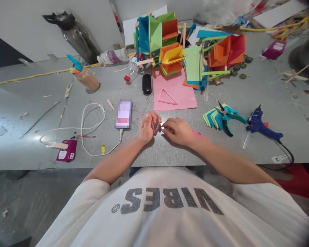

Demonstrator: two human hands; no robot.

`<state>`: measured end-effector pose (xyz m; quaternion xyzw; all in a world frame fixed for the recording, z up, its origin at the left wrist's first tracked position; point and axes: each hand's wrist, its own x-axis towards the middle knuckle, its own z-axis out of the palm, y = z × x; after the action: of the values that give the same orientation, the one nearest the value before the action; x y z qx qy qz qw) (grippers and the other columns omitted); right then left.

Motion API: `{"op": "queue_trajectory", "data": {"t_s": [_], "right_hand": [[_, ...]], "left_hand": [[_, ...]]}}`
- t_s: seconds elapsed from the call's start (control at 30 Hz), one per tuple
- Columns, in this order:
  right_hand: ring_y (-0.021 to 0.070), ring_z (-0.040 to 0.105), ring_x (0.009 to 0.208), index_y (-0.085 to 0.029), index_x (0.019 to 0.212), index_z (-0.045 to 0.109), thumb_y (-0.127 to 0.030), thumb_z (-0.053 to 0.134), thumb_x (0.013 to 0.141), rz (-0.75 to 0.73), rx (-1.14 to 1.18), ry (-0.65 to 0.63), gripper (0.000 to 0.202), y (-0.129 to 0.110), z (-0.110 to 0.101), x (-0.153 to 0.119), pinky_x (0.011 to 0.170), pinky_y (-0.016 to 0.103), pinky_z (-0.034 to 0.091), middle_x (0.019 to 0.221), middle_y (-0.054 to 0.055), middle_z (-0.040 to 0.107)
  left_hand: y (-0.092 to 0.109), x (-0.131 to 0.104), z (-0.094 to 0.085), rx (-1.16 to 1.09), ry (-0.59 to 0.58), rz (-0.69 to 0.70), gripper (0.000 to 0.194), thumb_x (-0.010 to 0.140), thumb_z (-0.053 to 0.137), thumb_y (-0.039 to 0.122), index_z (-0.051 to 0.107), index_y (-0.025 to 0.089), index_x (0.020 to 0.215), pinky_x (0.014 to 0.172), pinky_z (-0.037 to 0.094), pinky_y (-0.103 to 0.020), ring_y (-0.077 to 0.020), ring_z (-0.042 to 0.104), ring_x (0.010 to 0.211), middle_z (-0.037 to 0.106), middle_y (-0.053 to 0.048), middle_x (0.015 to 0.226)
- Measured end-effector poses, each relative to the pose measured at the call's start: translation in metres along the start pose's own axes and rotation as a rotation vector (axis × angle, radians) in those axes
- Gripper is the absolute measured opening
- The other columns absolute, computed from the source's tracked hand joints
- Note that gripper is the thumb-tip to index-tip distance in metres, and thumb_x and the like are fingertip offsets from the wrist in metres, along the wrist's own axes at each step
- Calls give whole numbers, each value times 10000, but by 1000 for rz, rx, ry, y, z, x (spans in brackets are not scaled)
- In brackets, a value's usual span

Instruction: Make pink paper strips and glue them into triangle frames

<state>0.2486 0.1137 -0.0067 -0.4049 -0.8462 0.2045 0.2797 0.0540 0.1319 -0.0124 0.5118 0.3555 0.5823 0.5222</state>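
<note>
My left hand [146, 128] is closed around a folded pink paper strip [156, 129], bent into a small angular loop. Just to its right, my right hand [179, 131] has its fingers pinched together by the strip's edge; what lies between its fingertips is too small to make out. Beyond the hands, a pink paper triangle outline [167, 97] lies on a sheet of pink paper [177, 80]. A bright pink object [199, 134] shows partly from behind my right wrist.
Folded green and teal papers [212, 118], pliers [228, 118] and a blue glue gun [264, 125] lie right. Left are a phone [124, 113] on a white cable [82, 137] and a purple power block [67, 151]. Colourful paper box structures [170, 31] and bottles [79, 37] stand behind.
</note>
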Motion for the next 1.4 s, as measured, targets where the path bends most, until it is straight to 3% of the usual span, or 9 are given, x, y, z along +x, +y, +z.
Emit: {"op": "queue_trajectory", "data": {"t_s": [0.2, 0.47, 0.63, 0.73, 0.9, 1.03, 1.17, 1.3, 1.4], "right_hand": [[245, 688, 845, -194, 1101, 794, -587, 757, 1064, -28, -104, -127, 397, -14, 9, -1, 809, 389, 392, 964, 83, 791], [217, 693, 855, -202, 971, 779, -339, 697, 1073, -92, 55, -169, 189, -16, 11, -3, 810, 370, 382, 907, 57, 781], [205, 686, 812, -206, 901, 744, -295, 680, 1057, -100, 174, -126, 191, -7, 15, -6, 819, 365, 424, 852, 52, 776], [185, 657, 747, -207, 907, 739, -274, 659, 1058, -104, 231, -73, 184, -4, 14, -6, 819, 359, 446, 813, 37, 774], [170, 626, 695, -208, 905, 732, -270, 623, 1087, -96, 231, -95, 221, -6, 10, -5, 811, 350, 456, 762, 17, 755], [203, 695, 790, -193, 1011, 764, -316, 620, 1118, -135, 108, -185, 217, -7, -5, -2, 843, 369, 464, 875, 58, 807], [250, 747, 928, -172, 1211, 794, -366, 627, 1154, -67, -111, -251, 263, -24, -44, -5, 901, 404, 470, 1060, 114, 844], [232, 763, 950, -193, 1204, 784, -396, 583, 1185, 34, -69, -375, 286, -58, -67, -54, 860, 370, 493, 1104, 99, 839], [182, 743, 821, -231, 1083, 782, -380, 494, 1217, 22, 136, -518, 350, -64, -48, -134, 758, 324, 487, 930, 37, 807]], "left_hand": [[7, -3, 8, -53, 131, -55, 715, 1047, 492, 898, 398, 246, 768, 864, 571, -380, -174, 655, 825, 651, -25, 828], [3, -4, 13, -230, 19, -130, 717, 973, 580, 939, 453, 247, 836, 613, 463, -285, -116, 524, 583, 402, 69, 641], [5, -8, 17, -173, -60, -177, 664, 974, 659, 887, 563, 231, 939, 695, 498, -287, -123, 549, 694, 507, 42, 735], [3, -11, 15, -125, -124, -193, 656, 961, 701, 871, 607, 231, 1075, 646, 448, -276, -115, 510, 684, 567, 30, 802], [-2, -13, 11, -58, -154, -233, 710, 943, 703, 888, 636, 227, 1191, 601, 397, -281, -131, 474, 690, 537, 26, 820], [5, -11, 9, -93, -127, -250, 702, 921, 720, 891, 671, 220, 1122, 604, 380, -284, -140, 450, 708, 506, 21, 814], [16, -5, 7, -151, -104, -269, 609, 949, 739, 793, 752, 203, 1101, 595, 360, -285, -146, 430, 717, 475, 14, 793], [22, 0, 4, -200, -117, -305, 565, 960, 740, 713, 808, 172, 1110, 564, 340, -287, -138, 427, 692, 619, -33, 820], [21, 2, 3, -221, -116, -309, 542, 964, 743, 673, 804, 167, 1148, 594, 394, -281, -145, 484, 709, 731, -68, 831]]}}
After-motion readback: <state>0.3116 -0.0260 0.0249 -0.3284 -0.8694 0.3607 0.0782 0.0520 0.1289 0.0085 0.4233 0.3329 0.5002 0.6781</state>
